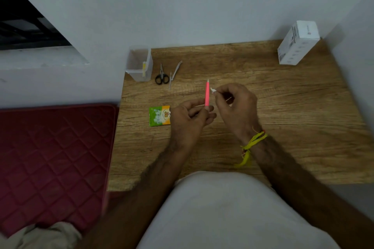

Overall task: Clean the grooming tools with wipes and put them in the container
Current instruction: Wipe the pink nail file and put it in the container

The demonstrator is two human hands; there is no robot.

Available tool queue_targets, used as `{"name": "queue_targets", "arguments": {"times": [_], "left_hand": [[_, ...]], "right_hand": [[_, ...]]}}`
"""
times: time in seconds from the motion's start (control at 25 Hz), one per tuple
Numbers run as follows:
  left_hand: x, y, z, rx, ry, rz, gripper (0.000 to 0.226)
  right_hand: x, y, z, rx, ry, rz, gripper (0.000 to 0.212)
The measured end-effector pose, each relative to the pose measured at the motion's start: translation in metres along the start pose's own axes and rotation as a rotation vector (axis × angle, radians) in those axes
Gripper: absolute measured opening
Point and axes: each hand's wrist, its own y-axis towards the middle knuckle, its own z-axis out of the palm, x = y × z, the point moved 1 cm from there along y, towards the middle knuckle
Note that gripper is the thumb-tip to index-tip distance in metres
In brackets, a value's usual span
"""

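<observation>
My left hand [190,117] pinches the lower end of a slim pink tool [207,95], which stands upright above the wooden table [283,111]. My right hand [236,107] pinches a thin stick with a small white tip [213,89] held right beside the pink tool. A clear plastic container [139,64] stands at the table's far left corner with a yellow item inside. Small black-handled scissors [162,77] and a metal nail clipper [174,74] lie beside the container. A green and orange wipe packet [159,116] lies just left of my left hand.
A white cardboard box [296,43] sits at the far right corner against the wall. A red quilted mattress [52,159] lies left of the table. My right wrist wears yellow threads [251,144].
</observation>
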Motion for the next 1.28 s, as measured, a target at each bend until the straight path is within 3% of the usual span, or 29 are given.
{"name": "queue_targets", "arguments": {"times": [0.12, 0.32, 0.52, 0.8, 1.0, 1.16, 1.28], "left_hand": [[0.005, 0.004, -0.009, -0.084, 0.098, -0.018, 0.019], [0.003, 0.007, -0.026, -0.256, 0.131, -0.021, 0.013], [-0.002, 0.010, -0.059, -0.398, 0.271, 0.006, 0.012], [-0.032, 0.039, -0.108, -0.562, 0.670, 0.135, 0.015], [-0.063, 0.082, -0.119, -0.606, 0.821, 0.224, 0.019], [-0.078, 0.134, -0.124, -0.587, 0.955, 0.172, 0.021], [-0.080, 0.170, -0.125, -0.575, 1.084, 0.121, 0.023]], "right_hand": [[-0.009, -0.004, -0.002, -0.024, 0.092, 0.189, 0.011], [-0.021, -0.004, 0.021, 0.082, 0.116, 0.341, 0.016], [-0.025, 0.015, 0.059, 0.258, 0.003, 0.356, 0.018], [-0.014, 0.055, 0.131, 0.523, -0.149, 0.344, 0.019], [-0.025, 0.100, 0.148, 0.628, -0.192, 0.478, 0.027], [-0.025, 0.110, 0.150, 0.660, -0.038, 0.749, 0.031], [-0.024, 0.113, 0.154, 0.746, -0.163, 0.740, 0.032]]}}
